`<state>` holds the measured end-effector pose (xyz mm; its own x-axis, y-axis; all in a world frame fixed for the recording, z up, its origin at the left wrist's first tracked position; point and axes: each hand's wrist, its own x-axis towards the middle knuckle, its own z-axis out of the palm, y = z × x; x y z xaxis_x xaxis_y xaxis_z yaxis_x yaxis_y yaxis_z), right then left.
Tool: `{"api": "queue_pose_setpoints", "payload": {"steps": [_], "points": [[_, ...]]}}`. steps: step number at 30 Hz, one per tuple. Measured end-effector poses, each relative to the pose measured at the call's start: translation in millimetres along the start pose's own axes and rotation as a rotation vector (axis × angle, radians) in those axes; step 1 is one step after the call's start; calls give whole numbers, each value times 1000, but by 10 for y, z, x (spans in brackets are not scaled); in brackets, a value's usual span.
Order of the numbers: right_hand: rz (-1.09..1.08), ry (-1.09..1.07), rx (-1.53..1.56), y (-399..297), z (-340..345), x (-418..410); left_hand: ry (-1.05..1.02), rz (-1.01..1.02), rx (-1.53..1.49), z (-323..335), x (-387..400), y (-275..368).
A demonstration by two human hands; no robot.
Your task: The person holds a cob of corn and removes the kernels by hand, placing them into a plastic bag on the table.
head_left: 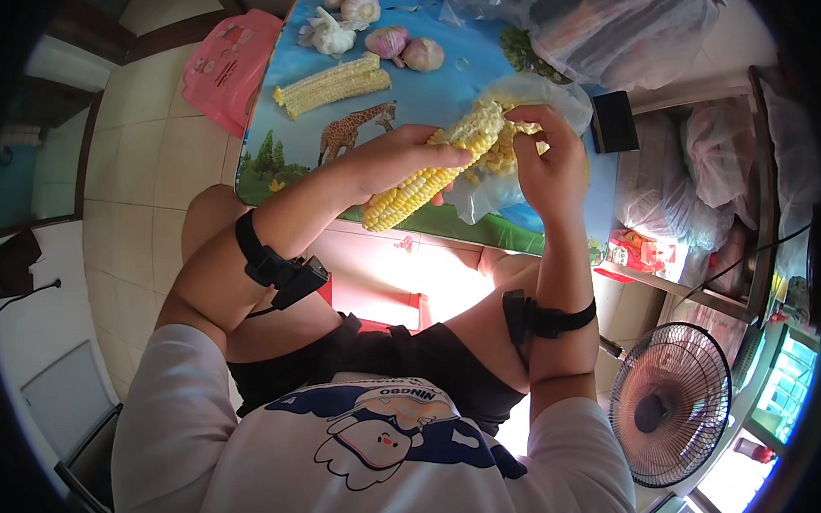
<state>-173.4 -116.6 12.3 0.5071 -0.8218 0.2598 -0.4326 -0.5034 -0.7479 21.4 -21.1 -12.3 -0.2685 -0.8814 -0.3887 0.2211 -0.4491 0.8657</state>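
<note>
My left hand (421,158) grips a corn cob (413,194) with yellow kernels, held tilted above the table's near edge; part of its upper end is stripped pale. My right hand (553,153) is at the cob's upper end, with thumb and forefinger around a small piece of yellow kernels (529,128). Beneath both hands, a clear plastic bag (477,199) holds loose kernels (499,158), partly hidden by the cob and fingers. A stripped corn cob (335,85) lies on the table to the left, below several garlic bulbs (423,54).
The table (430,87) has a printed animal cover. A black box-like object (615,121) lies on its right side, with plastic bags (621,40) behind. A pink plastic stool or chair (230,70) stands left. On the right are a shelf of bags (719,152) and a fan (670,404).
</note>
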Motion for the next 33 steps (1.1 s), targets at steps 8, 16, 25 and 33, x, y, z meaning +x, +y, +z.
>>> {"api": "queue_pose_setpoints", "payload": {"steps": [8,16,25,33], "points": [[-105,-178,505,-104,106,-65,-229,-91,-99,-6,5,-34],[-72,-238,290,-169,139,-81,-255,-220,-219,1,0,-68],[77,-216,603,-68,195,-101,-228,-247,-277,31,2,-67],[-21,-246,495,-41,156,-42,-196,-239,-315,-14,35,-76]]}}
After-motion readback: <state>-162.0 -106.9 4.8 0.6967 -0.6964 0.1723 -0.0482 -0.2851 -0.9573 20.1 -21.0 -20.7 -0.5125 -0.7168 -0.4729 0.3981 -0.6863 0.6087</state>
